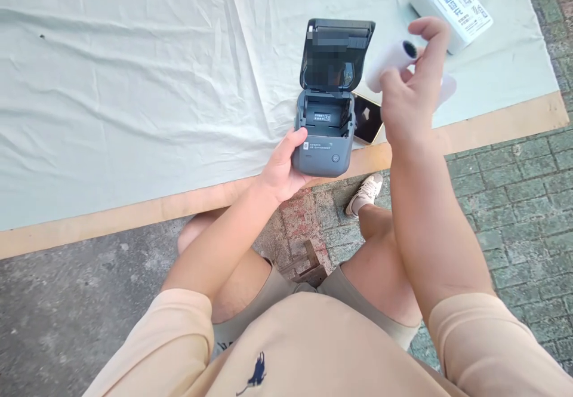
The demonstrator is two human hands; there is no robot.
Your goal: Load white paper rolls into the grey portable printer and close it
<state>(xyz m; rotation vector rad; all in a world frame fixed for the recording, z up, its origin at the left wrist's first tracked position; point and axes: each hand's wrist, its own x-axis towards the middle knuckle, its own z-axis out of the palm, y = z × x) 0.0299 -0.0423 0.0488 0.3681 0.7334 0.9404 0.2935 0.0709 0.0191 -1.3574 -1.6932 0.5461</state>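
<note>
My left hand [286, 161] grips a dark grey portable label printer [322, 149] from its left side, thumb on the front top edge. The printer's lid [338, 54] stands raised, and the bay inside holds no roll. To the right, my right hand [416, 83] holds a white paper roll [389, 65] with a dark hollow core, thumb against its near end. Motion blurs the roll and fingers somewhat. Behind that wrist, a second white rounded thing [445, 91] shows in part; its kind is hard to make out.
A dark phone [367, 119] lies beside the printer, partly hidden. A white box with blue print [456, 12] stands at the back right. Pale cloth [134, 86] covers the table, whose wooden edge [197, 203] runs just ahead of my knees. Brick paving [514, 206] lies below.
</note>
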